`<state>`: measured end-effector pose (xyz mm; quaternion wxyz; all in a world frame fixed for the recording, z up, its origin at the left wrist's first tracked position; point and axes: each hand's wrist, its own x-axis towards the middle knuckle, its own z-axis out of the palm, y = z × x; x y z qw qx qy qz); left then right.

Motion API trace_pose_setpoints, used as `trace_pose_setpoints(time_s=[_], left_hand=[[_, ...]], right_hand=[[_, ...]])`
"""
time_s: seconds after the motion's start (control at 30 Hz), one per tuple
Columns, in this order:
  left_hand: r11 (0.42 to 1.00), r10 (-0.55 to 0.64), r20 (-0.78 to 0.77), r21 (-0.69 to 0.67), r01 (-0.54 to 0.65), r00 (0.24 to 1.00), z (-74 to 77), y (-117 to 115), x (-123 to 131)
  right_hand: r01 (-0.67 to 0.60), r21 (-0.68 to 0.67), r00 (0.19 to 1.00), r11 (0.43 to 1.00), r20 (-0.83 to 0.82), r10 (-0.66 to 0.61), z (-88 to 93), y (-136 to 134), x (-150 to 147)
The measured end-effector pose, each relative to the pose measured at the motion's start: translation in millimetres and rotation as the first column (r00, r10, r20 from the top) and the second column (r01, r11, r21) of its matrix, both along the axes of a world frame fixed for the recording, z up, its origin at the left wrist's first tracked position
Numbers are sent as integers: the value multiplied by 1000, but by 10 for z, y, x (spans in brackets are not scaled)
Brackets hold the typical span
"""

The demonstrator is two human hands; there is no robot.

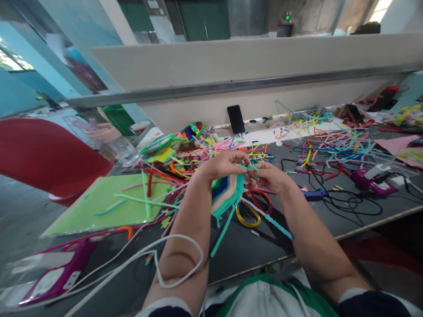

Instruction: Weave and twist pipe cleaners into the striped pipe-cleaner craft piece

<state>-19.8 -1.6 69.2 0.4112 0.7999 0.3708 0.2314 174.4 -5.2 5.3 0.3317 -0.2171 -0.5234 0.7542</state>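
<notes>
My left hand (225, 165) and my right hand (270, 176) meet above the dark table (346, 220), both closed on a bundle of pipe cleaners (231, 193). The bundle is mostly teal, with blue, peach and pink strands folded into a zigzag shape. Its loose teal ends hang down toward the table. My right fingers pinch a teal strand at the top of the bundle, right beside my left fingers. A white cable (178, 259) loops over my left forearm.
Several loose pipe cleaners (333, 147) litter the table. A green sheet (109, 204) lies left, red and yellow rings (254, 209) under my hands, a purple glue gun (373, 180) with black cables right, a black phone (235, 119) against the partition, a red chair (46, 156) far left.
</notes>
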Motion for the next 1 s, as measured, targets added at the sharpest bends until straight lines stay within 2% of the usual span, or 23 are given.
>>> trace_pose_setpoints(time_s=[0.2, 0.5, 0.8, 0.9, 1.0], left_hand=[[999, 23, -21, 22, -23, 1000, 45, -38, 47], [997, 67, 85, 39, -71, 994, -44, 28, 114], [983, 143, 40, 110, -147, 989, -113, 49, 225], [964, 181, 116, 174, -200, 977, -69, 48, 166], [950, 234, 123, 181, -254, 964, 17, 27, -45]], right_hand=[[33, -59, 999, 998, -5, -33, -16, -8, -64], [22, -105, 999, 994, -34, -26, -55, -27, -126], [33, -16, 999, 999, -25, -33, -84, -20, -120], [53, 2, 996, 999, -65, -53, -75, -9, -106], [122, 44, 984, 991, -133, -115, -53, 15, -57]])
